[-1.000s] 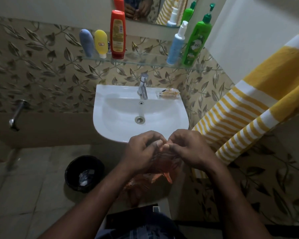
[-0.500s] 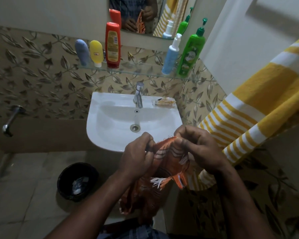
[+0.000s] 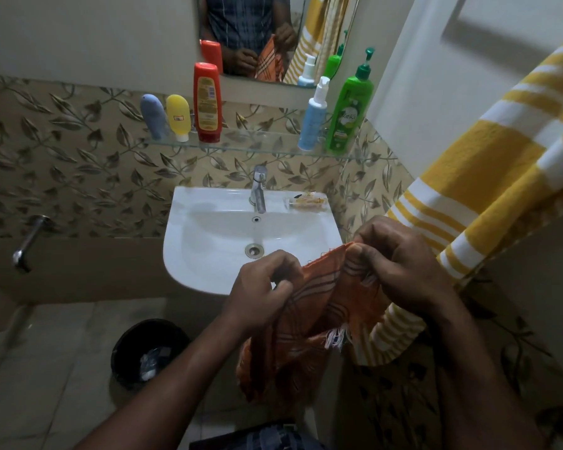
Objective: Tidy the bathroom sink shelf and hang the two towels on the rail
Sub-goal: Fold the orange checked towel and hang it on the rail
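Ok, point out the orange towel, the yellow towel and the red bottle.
orange towel [image 3: 320, 289], head view, striped part near its top edge.
yellow towel [image 3: 475, 167], head view, wide yellow band.
red bottle [image 3: 207, 105], head view, front label.

walls: brown leaf-patterned tiles [image 3: 62, 164] low, plain cream wall [image 3: 88, 34] above | mirror [image 3: 319, 34] over white sink [image 3: 208, 254] with chrome tap [image 3: 258, 190] | chrome spout [image 3: 30, 238] on left wall | floor: pale grey floor tiles [image 3: 46, 368], black bin [image 3: 124, 362] standing left of sink | light: dim, yellowish
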Tool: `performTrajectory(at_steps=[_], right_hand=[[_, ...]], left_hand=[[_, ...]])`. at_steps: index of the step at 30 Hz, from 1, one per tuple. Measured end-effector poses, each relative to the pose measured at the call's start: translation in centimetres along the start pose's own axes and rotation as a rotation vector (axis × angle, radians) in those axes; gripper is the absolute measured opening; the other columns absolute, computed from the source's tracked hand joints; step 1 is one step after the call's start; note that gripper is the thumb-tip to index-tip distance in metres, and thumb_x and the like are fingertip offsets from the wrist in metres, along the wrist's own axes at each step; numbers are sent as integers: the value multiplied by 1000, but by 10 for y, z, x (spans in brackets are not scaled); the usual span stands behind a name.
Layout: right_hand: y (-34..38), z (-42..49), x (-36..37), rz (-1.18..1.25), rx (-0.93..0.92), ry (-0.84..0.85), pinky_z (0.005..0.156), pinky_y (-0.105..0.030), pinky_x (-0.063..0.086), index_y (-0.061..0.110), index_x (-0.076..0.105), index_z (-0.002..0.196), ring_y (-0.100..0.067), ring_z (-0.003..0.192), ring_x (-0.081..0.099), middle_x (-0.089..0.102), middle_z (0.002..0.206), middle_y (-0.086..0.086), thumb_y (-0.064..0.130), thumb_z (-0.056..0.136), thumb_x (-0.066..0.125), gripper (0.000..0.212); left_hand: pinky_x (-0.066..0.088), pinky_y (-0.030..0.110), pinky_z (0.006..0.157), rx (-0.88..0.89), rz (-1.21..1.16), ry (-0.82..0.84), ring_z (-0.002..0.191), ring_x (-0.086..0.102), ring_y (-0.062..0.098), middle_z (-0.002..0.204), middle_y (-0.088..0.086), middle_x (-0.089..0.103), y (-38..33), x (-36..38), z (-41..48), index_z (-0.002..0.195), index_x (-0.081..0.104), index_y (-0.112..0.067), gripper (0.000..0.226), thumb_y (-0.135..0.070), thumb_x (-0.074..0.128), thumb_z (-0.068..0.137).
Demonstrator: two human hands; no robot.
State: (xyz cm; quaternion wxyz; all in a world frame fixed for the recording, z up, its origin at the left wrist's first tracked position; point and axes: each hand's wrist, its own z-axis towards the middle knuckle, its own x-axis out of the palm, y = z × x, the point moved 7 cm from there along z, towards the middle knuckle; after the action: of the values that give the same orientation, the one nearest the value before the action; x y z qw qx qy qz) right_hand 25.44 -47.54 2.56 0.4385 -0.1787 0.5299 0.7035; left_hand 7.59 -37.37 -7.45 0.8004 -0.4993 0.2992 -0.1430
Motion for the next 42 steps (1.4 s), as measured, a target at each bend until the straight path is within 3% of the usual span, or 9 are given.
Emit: performTrajectory(at_steps=[4,7,15,21,25,29,34,38,42], right_hand=[[-2,3,-9,-84,34,-153,65,-19,43,18,64,82,-8,76,58,61,82,10,25,91,69,12],[-1,2,-14,-109,51,-214,63,-10,39,20,64,82,-3,76,58,61,80,13,15,93,75,17],[-11,2,-6,-166,132,-303,66,-9,46,20,78,84,-2,73,64,70,81,11,15,82,87,11],[-26,-10,12,-130,216,-413,81,-22,57,20,83,97,-7,86,71,75,91,11,4,83,83,21],[-15,-20,27,-302,134,-470,70,-31,51,20,83,100,-18,79,66,73,90,1,-6,75,75,36],[3,-23,62,-287,33,-331,62,-27,45,23,82,106,-17,73,62,64,87,2,-1,73,74,41],[8,-21,95,-78,72,-150,80,-15,46,19,74,131,-12,90,65,75,101,-2,9,83,77,49],[-12,-11,97,-42,270,64,88,-27,57,21,83,110,-14,95,74,82,102,1,10,86,77,27],[-18,-12,85,80,365,15,77,-36,63,26,83,90,-1,77,74,79,82,14,8,84,77,20]], left_hand=[[49,14,75,-95,-160,-21,80,70,0,83,-20,72,-4,3,-2,88,72,-24,20,-8,61,82],[57,29,75,-103,-221,-4,80,72,9,84,-11,74,-5,3,-3,89,76,-23,3,-23,75,87],[62,46,87,-268,-146,-126,88,75,12,88,-8,79,17,-9,3,92,79,-25,10,-23,70,92],[61,53,89,-420,-213,-218,90,75,23,88,-1,79,34,-19,2,85,78,-18,17,-15,68,98],[61,48,88,-416,-160,-216,89,74,19,87,-4,79,33,-16,3,85,78,-19,17,-19,68,98],[56,32,76,-402,-50,-253,82,71,14,82,-6,77,26,-16,7,83,78,-20,16,-21,70,96],[55,34,79,-210,91,-57,87,69,11,88,-9,74,10,-3,10,91,76,-23,14,-23,64,97],[56,43,81,-107,157,66,89,68,12,89,-9,73,7,-3,13,93,77,-25,15,-34,65,90],[61,44,82,-121,58,71,88,72,8,90,-10,77,10,-8,10,97,78,-27,7,-28,75,90]])
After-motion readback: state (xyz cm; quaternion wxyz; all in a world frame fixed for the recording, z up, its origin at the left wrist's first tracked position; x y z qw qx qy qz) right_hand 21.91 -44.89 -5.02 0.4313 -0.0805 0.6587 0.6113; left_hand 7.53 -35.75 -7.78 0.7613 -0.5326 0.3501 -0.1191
